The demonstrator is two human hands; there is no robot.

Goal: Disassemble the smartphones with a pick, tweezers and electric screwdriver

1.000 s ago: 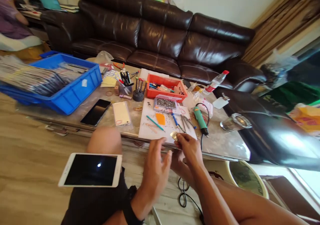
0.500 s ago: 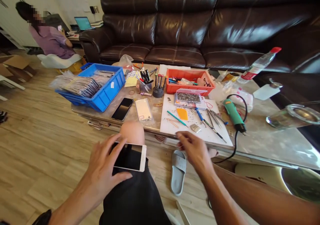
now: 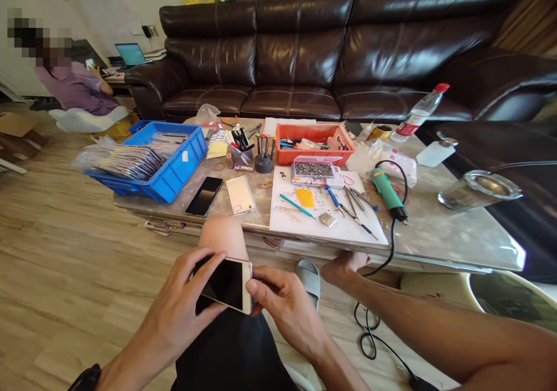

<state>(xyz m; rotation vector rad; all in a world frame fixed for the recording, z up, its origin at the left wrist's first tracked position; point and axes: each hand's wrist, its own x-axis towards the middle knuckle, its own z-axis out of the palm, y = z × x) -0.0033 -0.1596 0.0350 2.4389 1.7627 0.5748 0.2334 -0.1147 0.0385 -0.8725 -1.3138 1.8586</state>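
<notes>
Two hands grasp a gold-edged smartphone above the bare knee: left hand wraps around its back, right hand pinches its edge, seemingly tilting it for viewing.

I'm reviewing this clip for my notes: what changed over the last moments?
Your right hand came back from the white board to the gold-edged smartphone, which your left hand already held; both now grip it. The small silver piece stayed on the board.

Left hand, right hand close together, low in front, both curled in firm grip.
</notes>
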